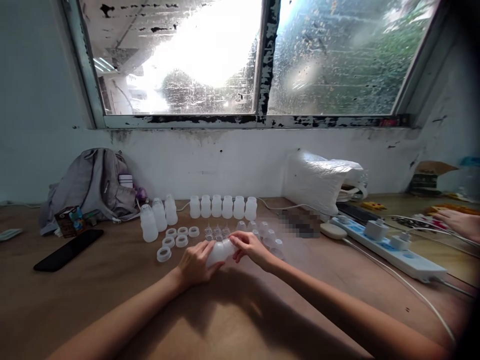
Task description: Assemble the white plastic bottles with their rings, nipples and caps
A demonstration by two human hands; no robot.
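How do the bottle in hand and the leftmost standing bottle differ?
Pose: the held bottle is tipped well over toward its side; the leftmost standing bottle is upright on the table.
Contact: the left hand and right hand are on the held bottle; neither touches the standing one.
Visibility: fingers partly cover the held bottle; the standing one is uncovered.
Shared: both look whitish and translucent.

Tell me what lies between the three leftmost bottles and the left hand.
In the head view, pale rings lie between those bottles and the left hand.
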